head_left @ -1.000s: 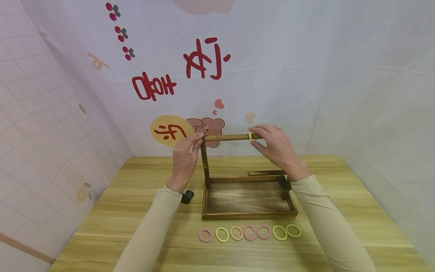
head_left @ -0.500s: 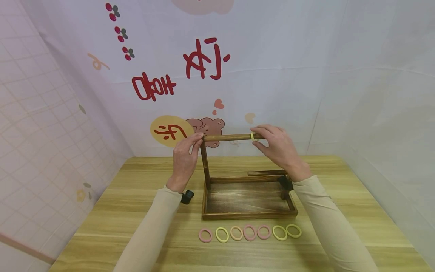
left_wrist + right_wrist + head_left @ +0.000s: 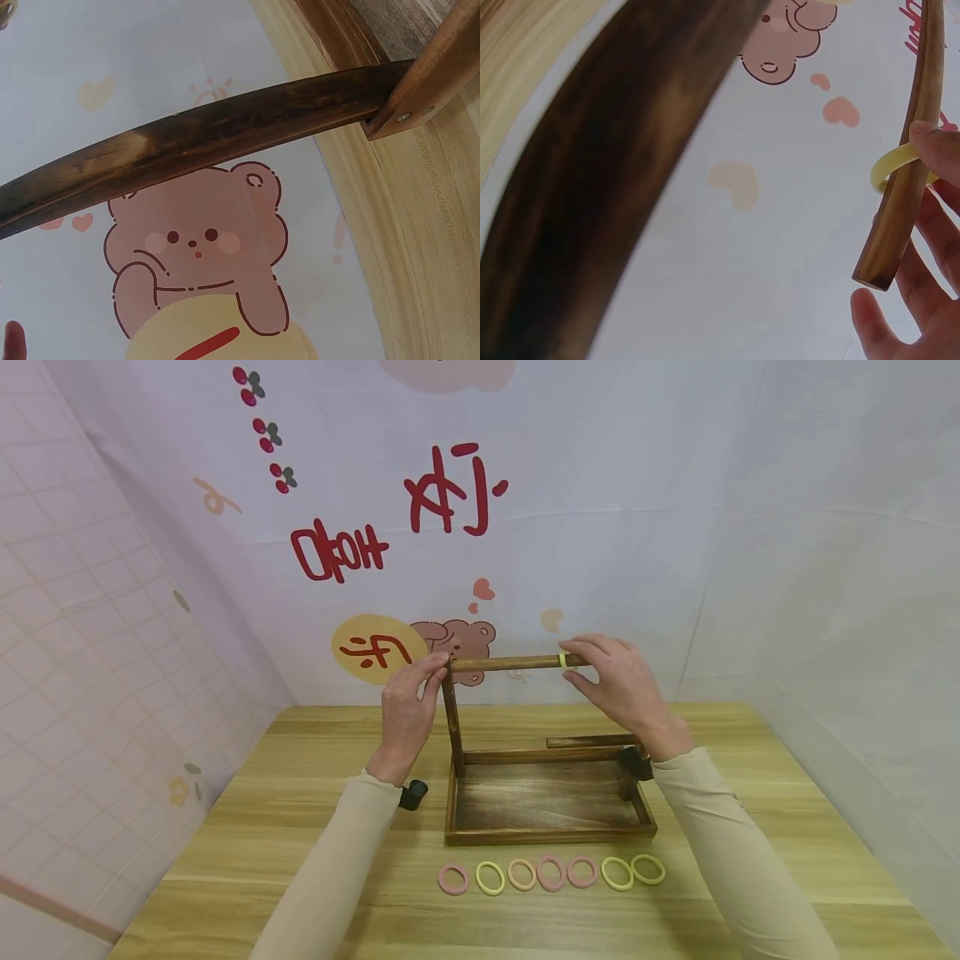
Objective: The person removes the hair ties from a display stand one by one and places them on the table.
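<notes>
A brown wooden stand has a tray base (image 3: 551, 837), an upright post (image 3: 453, 718) at its left and a long top bar (image 3: 506, 664). My left hand (image 3: 408, 714) pinches the corner where post and bar meet; only one fingertip (image 3: 13, 341) shows in the left wrist view. A yellow ring (image 3: 892, 165) encircles the bar near its free right end. My right hand (image 3: 618, 685) pinches this ring between thumb and finger, with the other fingers spread beyond it in the right wrist view. The bar's cut end pokes past the ring.
Several pink, yellow and orange rings (image 3: 551, 874) lie in a row on the wooden table (image 3: 337, 860), in front of the tray. A second, lower bar (image 3: 588, 742) extends along the tray's back right. A printed white cloth (image 3: 615, 527) hangs behind.
My right hand has slid the yellow ring a short way rightward along the top bar, closer to its free end. The left hand stays at the corner.
</notes>
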`<action>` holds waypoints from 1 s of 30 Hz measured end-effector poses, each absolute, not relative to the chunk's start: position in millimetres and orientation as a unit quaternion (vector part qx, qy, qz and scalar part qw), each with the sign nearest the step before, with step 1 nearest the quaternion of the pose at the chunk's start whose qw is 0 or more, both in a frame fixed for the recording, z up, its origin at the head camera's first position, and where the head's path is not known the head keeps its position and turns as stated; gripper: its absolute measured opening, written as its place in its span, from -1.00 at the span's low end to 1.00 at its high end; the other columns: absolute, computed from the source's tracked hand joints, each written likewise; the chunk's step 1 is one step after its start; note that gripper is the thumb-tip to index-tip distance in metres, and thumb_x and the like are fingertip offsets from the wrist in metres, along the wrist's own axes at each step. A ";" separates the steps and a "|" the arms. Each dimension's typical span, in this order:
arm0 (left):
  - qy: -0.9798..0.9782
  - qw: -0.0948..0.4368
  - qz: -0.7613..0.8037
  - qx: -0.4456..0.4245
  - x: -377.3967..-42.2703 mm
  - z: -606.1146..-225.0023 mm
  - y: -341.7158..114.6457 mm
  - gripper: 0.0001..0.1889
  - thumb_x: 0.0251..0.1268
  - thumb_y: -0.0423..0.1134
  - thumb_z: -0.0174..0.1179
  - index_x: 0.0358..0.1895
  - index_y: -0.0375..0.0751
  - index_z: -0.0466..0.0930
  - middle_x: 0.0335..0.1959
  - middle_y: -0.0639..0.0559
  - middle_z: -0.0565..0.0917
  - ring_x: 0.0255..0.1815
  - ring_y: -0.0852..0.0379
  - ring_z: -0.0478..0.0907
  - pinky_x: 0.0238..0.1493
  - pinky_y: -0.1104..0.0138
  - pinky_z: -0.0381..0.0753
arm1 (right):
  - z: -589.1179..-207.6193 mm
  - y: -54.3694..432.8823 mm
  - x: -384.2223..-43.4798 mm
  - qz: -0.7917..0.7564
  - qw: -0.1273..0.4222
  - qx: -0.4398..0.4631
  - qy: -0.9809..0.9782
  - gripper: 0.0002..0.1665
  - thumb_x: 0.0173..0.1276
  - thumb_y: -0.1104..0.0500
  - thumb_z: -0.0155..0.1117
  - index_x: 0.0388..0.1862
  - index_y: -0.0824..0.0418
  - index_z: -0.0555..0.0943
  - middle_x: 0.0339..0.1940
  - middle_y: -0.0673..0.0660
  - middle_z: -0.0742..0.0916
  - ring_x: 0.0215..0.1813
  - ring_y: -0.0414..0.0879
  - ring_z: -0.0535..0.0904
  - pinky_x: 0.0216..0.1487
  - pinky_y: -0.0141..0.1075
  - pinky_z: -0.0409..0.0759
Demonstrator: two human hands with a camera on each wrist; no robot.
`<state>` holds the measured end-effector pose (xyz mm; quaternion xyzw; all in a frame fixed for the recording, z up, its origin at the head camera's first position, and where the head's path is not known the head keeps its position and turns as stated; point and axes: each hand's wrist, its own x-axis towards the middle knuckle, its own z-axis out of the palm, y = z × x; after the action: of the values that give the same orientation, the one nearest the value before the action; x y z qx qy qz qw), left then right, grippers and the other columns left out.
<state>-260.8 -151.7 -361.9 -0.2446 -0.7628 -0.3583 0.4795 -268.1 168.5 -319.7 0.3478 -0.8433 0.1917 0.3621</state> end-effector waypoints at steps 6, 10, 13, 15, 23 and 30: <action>-0.762 0.480 -0.359 -0.244 -260.9 -361.6 -151.2 -0.76 0.37 -0.39 0.35 0.06 -0.32 0.76 0.02 -0.14 0.79 -0.02 -0.14 0.75 0.06 -0.07 0.66 | -319.9 171.5 -268.2 0.190 0.365 0.347 -0.843 -0.44 0.20 0.29 0.62 0.19 0.27 0.69 0.12 0.23 0.75 0.14 0.19 0.67 0.20 0.23 0.53; -0.762 0.482 -0.356 -0.246 -260.8 -361.8 -151.5 -0.76 0.36 -0.40 0.35 0.06 -0.32 0.76 0.02 -0.14 0.79 -0.01 -0.14 0.75 0.08 -0.06 0.66 | -319.9 173.8 -268.1 0.189 0.364 0.346 -0.844 -0.44 0.19 0.29 0.62 0.20 0.27 0.69 0.12 0.23 0.75 0.14 0.20 0.66 0.20 0.23 0.52; -0.761 0.484 -0.355 -0.247 -260.9 -362.0 -151.6 -0.75 0.35 -0.41 0.36 0.06 -0.32 0.76 0.01 -0.14 0.79 0.00 -0.15 0.75 0.07 -0.06 0.66 | -320.3 175.5 -268.2 0.190 0.360 0.344 -0.846 -0.44 0.20 0.30 0.62 0.20 0.27 0.69 0.13 0.23 0.75 0.15 0.20 0.66 0.20 0.24 0.52; -0.760 0.484 -0.355 -0.248 -260.8 -362.0 -151.6 -0.75 0.35 -0.40 0.36 0.06 -0.32 0.76 0.01 -0.14 0.79 0.00 -0.15 0.75 0.07 -0.06 0.66 | -320.5 176.6 -268.4 0.191 0.358 0.342 -0.848 -0.44 0.20 0.31 0.61 0.20 0.27 0.69 0.13 0.23 0.75 0.15 0.20 0.66 0.20 0.24 0.52; -0.764 0.476 -0.358 -0.247 -259.7 -361.9 -151.9 -0.76 0.41 -0.38 0.32 0.08 -0.31 0.75 0.02 -0.15 0.79 0.00 -0.14 0.75 0.08 -0.05 0.66 | -320.1 179.7 -267.7 0.191 0.359 0.340 -0.848 -0.44 0.20 0.32 0.61 0.20 0.28 0.69 0.13 0.24 0.75 0.15 0.21 0.66 0.21 0.24 0.52; -0.765 0.474 -0.362 -0.244 -258.9 -361.3 -151.4 -0.77 0.41 -0.38 0.31 0.07 -0.31 0.75 0.02 -0.15 0.79 0.00 -0.14 0.75 0.08 -0.04 0.66 | -320.0 181.7 -267.2 0.194 0.364 0.341 -0.845 -0.44 0.19 0.33 0.61 0.20 0.28 0.69 0.12 0.23 0.75 0.13 0.20 0.67 0.18 0.24 0.52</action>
<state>-258.9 -151.4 -361.3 -0.2437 -0.7647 -0.3616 0.4745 -267.2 181.7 -320.0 0.3412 -0.8449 0.1936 0.3637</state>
